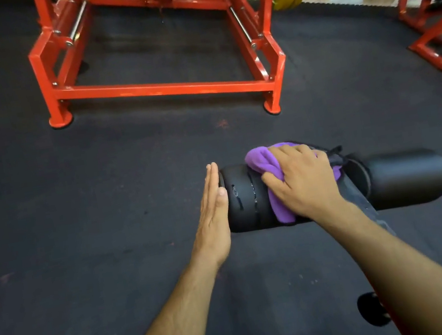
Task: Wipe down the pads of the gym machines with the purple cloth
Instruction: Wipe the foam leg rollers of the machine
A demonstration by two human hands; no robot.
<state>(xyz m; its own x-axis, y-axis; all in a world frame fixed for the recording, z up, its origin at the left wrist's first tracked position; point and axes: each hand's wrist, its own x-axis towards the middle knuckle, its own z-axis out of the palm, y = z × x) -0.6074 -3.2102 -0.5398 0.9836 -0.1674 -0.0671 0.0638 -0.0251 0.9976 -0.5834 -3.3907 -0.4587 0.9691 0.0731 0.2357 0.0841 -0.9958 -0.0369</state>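
right hand (300, 181): fingers curled over purple cloth (264, 162), pressing it onto the black roller pad (243, 198) | left hand (213, 206): flat, fingers straight, palm against the pad's left end, holding nothing | second roller pad (409, 176): right, bare | red machine frame (163, 86): beyond

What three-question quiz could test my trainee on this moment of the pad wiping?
1. True or false: the left hand grips the purple cloth.
2. Which hand presses the cloth onto the black cylindrical foam roller pad? A left, B right.
3. Fill in: the flat left hand rests against the pad's ___.

Key: 1 false; 2 B, the right hand; 3 end.
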